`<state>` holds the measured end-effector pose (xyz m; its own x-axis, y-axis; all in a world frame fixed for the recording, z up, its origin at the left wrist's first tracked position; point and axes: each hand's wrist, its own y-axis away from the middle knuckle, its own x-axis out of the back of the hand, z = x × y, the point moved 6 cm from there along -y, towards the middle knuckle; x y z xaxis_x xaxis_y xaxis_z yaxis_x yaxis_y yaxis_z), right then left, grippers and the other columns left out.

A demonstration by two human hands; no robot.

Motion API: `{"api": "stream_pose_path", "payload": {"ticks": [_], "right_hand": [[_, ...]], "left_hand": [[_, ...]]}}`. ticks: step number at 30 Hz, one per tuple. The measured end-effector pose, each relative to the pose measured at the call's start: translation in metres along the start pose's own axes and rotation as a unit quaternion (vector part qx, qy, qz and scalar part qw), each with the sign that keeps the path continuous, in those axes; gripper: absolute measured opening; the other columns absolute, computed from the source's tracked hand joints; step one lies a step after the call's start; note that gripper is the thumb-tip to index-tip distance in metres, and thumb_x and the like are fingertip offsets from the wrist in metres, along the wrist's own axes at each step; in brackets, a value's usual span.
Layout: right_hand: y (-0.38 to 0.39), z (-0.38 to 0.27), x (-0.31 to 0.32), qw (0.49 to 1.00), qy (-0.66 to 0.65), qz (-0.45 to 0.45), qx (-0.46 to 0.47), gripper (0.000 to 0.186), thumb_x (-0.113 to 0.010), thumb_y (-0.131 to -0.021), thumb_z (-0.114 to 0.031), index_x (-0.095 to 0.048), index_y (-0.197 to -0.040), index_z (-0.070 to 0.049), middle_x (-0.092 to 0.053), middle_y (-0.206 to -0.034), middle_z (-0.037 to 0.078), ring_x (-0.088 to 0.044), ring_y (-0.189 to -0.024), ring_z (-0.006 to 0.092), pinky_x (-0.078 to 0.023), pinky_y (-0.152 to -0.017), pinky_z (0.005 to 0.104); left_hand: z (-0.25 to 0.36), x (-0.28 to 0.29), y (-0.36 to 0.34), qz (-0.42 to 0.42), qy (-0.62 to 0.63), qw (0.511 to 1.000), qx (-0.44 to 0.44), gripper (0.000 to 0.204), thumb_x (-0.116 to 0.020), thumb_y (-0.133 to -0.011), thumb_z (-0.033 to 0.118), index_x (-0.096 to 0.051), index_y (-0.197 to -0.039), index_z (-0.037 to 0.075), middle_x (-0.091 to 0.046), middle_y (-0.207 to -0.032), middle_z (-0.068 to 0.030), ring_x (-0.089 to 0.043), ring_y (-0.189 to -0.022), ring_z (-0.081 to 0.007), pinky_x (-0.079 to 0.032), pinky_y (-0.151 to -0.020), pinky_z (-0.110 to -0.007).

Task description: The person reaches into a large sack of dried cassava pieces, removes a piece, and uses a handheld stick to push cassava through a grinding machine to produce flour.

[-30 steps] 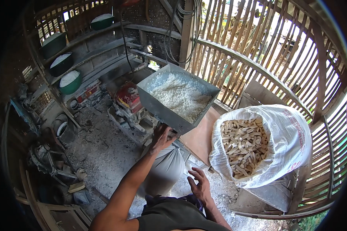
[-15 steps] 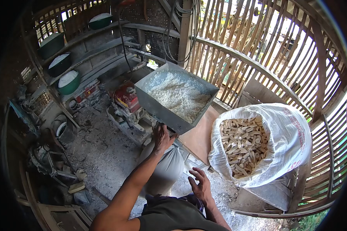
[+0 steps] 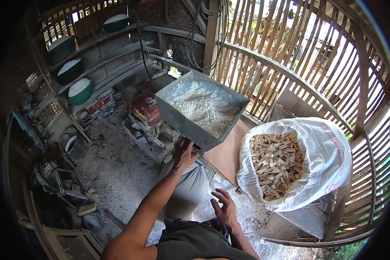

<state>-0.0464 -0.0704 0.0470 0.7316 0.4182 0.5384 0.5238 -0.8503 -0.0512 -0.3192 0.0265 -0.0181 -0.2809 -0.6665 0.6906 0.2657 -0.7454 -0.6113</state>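
Observation:
My left hand [image 3: 185, 155] reaches up to the underside of a grey metal hopper [image 3: 187, 124], its fingers curled at the lower edge and its thumb pointing right. What those fingers close on is hidden. White, crumbly ground material [image 3: 203, 108] fills much of the hopper. Below my left hand stands a pale, full sack [image 3: 185, 190], its upper part gathered near the machine. My right hand [image 3: 225, 207] hangs in the air near my body with bent fingers apart, holding nothing. A red-topped machine [image 3: 146, 108] sits just left of the hopper.
A large white woven sack [image 3: 323, 160] of pale, dried cut pieces [image 3: 276, 164] stands open at right, beside a brown board [image 3: 227, 151]. Basins of white powder, one green [image 3: 81, 96], line the left shelves. Slatted walls enclose the powdery floor [image 3: 121, 173]; cables [image 3: 190, 43] hang behind the hopper.
The whole view has shifted slightly, so the surroundings sit a little further right and down. My left hand stays at the hopper's underside, and my right hand keeps its pose.

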Motion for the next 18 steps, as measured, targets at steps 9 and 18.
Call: {"api": "stream_pose_path", "payload": {"ticks": [9,18], "right_hand": [[0.002,0.0,0.004,0.997,0.039,0.027,0.06,0.031,-0.07,-0.087,-0.017,-0.067,-0.117,-0.009,-0.06,-0.127,0.013,-0.066,-0.097,0.0286,-0.054,-0.079,0.0352],[0.007,0.006,0.012,1.0,0.01,0.019,-0.01,0.028,-0.067,-0.088,-0.018,-0.068,-0.114,-0.008,-0.059,-0.128,0.014,-0.059,-0.115,0.0347,-0.048,-0.097,0.0413]], "left_hand": [[0.012,-0.001,-0.001,-0.021,-0.027,0.994,0.106,0.062,-0.078,-0.074,0.037,-0.054,-0.122,0.006,-0.055,-0.124,-0.0145,-0.046,-0.121,-0.0351,-0.027,-0.102,-0.061],[0.009,-0.002,0.0,0.059,0.012,0.995,0.082,0.063,-0.082,-0.07,0.03,-0.054,-0.119,0.004,-0.056,-0.118,-0.0143,-0.048,-0.116,-0.0362,-0.03,-0.099,-0.061]]}}
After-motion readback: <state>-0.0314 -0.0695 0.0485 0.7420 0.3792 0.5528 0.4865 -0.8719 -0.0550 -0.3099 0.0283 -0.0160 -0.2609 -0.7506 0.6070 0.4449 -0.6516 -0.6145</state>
